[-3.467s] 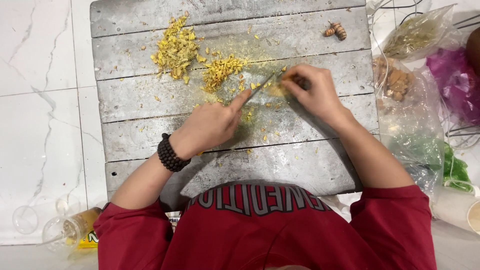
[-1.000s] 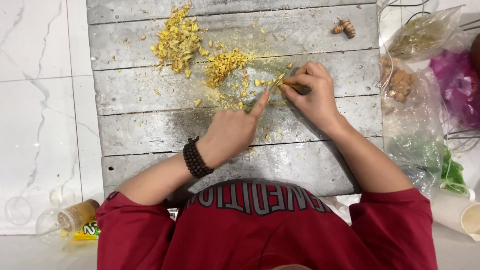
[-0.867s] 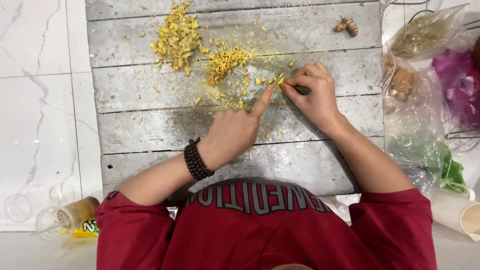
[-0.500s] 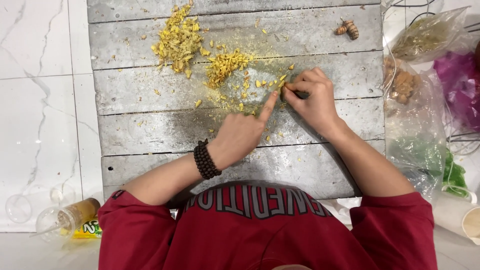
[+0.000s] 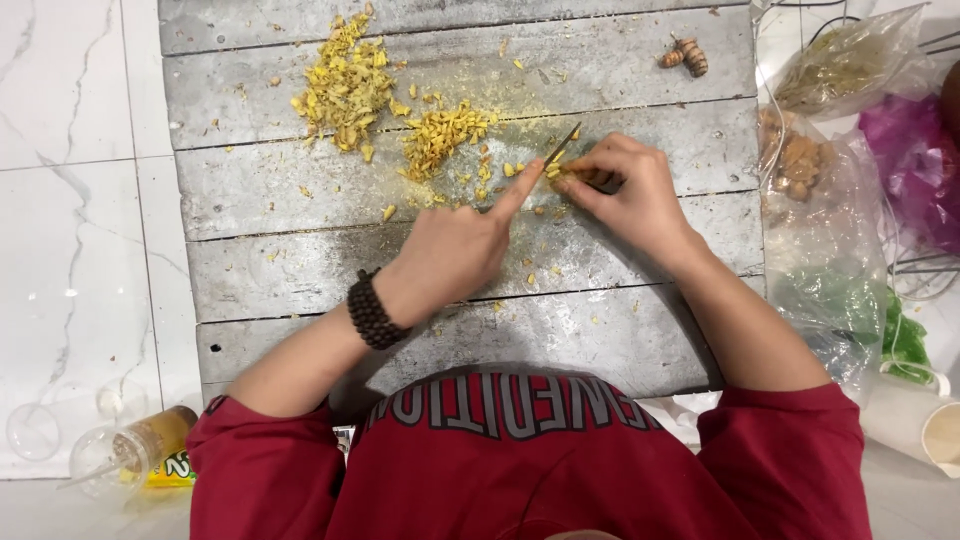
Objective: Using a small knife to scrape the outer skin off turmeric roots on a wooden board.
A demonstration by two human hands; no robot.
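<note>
White marble-veined floor tiles (image 5: 70,200) lie under grey wooden planks (image 5: 300,270) (weathered, yellow-dusted). Light is even and soft.

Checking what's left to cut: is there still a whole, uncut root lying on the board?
Yes, a small whole root lies near the far right corner of the grey board, apart from both hands.

The right hand (image 5: 625,195) covers the knife (image 5: 563,146) handle, so only the thin blade shows at its ten o'clock. The board (image 5: 640,330) is cut off at twelve o'clock. What the clear bags (image 5: 830,230) at three o'clock hold stays blurred.
</note>
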